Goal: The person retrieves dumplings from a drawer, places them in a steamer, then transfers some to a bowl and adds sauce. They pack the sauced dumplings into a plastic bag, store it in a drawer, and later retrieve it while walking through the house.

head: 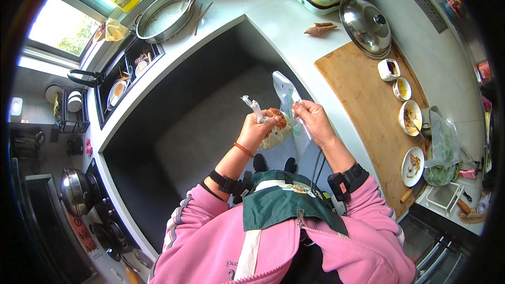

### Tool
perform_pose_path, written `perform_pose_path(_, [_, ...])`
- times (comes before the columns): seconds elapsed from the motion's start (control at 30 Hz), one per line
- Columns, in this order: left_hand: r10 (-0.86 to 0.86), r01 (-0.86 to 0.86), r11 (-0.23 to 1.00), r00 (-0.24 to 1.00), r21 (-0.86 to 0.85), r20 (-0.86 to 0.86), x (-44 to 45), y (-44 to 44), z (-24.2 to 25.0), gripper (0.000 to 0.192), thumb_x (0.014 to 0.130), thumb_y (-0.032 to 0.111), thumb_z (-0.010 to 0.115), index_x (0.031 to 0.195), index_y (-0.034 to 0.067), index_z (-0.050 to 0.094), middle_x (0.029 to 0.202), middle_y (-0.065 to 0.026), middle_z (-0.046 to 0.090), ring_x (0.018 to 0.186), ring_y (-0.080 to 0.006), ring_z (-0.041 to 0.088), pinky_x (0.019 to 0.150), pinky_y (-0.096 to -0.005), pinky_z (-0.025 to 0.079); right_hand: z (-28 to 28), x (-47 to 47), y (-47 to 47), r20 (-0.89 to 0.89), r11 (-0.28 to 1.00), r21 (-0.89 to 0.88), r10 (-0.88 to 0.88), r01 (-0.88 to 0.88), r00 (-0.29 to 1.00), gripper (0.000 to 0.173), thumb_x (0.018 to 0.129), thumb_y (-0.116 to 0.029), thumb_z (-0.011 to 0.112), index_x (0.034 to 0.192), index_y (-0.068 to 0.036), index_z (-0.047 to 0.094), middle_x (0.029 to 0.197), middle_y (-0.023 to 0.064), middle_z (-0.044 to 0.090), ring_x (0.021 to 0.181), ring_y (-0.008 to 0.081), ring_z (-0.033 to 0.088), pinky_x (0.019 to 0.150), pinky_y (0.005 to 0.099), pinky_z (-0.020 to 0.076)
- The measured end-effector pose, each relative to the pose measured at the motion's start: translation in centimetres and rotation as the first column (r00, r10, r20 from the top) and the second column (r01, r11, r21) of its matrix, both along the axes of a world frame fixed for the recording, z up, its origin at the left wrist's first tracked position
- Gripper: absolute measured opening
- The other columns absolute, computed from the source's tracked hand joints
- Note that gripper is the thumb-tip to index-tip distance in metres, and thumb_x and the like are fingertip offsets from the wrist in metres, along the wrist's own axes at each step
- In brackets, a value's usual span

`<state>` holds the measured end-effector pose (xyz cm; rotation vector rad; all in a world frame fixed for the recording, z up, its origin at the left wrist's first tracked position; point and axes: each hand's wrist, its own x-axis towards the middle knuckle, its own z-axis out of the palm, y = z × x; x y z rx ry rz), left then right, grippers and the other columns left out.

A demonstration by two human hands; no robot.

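My left hand [255, 128] grips the twisted neck of a plastic bag [276, 139] with pale yellowish and orange-red contents. The bag hangs just beyond my fingers, and its gathered white end pokes up past my thumb. My right hand [315, 120] pinches a clear plastic bag [285, 86] between thumb and fingers. This second bag is long and limp, with faint green print. Its upper part sticks up to the left of my right hand, and the rest hangs below. Both hands are over the floor, in front of my green apron [290, 205].
A wooden board [347, 83] on the right counter bears several small bowls and a white plate [413, 165]. Beyond it rests a steel lid [365, 25], near sweet potatoes [320, 30]. The sink [118, 90] and a steel steamer pan [165, 15] are at left.
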<state>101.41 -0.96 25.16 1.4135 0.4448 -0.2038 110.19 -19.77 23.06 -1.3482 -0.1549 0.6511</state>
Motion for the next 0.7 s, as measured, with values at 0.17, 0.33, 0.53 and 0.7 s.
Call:
perform_pose_path(0.17, [-0.007, 0.007, 1.0, 1.0, -0.002, -0.006, 0.0, 0.4, -0.3, 0.019, 0.093, 0.017, 0.07, 0.102, 0.002, 0.073, 0.07, 0.002, 0.062, 0.056, -0.004, 0.05, 0.052, -0.0204, 0.039, 0.3, -0.3, 0.5, 0.096, 0.995, -0.1, 0.018, -0.009, 0.995, 0.015, 0.096, -0.016, 0.067, 0.088, -0.004, 0.07, 0.071, -0.0055, 0.057, 0.067, 0.0039, 0.047, 0.063, 0.0224, 0.0414])
perform_pose_path(0.33, [-0.032, 0.032, 0.999, 0.999, 0.017, 0.004, 0.0, 0.5, -0.9, 0.02, 0.093, 0.018, 0.07, 0.101, 0.001, 0.072, 0.069, 0.001, 0.062, 0.057, -0.0044, 0.052, 0.052, -0.0208, 0.04, -0.7, 0.0, 0.6, 0.092, 0.997, -0.078, -0.021, 0.029, 0.996, 0.009, 0.092, -0.009, 0.069, 0.086, -0.003, 0.069, 0.075, -0.0038, 0.06, 0.07, 0.0045, 0.05, 0.064, 0.0218, 0.0427])
perform_pose_path(0.53, [-0.008, 0.008, 1.0, 1.0, 0.01, 0.005, 0.0, 0.3, -0.9, 0.019, 0.092, 0.02, 0.071, 0.098, 0.002, 0.073, 0.07, 0.0006, 0.062, 0.058, -0.0046, 0.054, 0.053, -0.0209, 0.042, -0.5, 0.0, 0.0, 0.012, 0.993, -0.114, -0.022, 0.023, 1.0, 0.019, 0.089, -0.007, 0.074, 0.074, -0.007, 0.061, 0.072, -0.0058, 0.056, 0.068, 0.0031, 0.046, 0.062, 0.0216, 0.0407])
perform_pose_path(0.7, [-0.043, 0.043, 0.999, 0.999, -0.03, 0.011, 0.3, 0.0, -0.7, 0.025, 0.093, 0.027, 0.071, 0.101, 0.003, 0.071, 0.066, 0.0041, 0.056, 0.054, -0.0031, 0.044, 0.05, -0.0199, 0.033, -0.1, -0.1, 0.7, 0.047, 0.989, -0.117, 0.1, -0.094, 0.994, 0.021, 0.088, -0.01, 0.075, 0.074, -0.007, 0.06, 0.072, -0.007, 0.052, 0.068, 0.003, 0.044, 0.06, 0.0216, 0.0393])
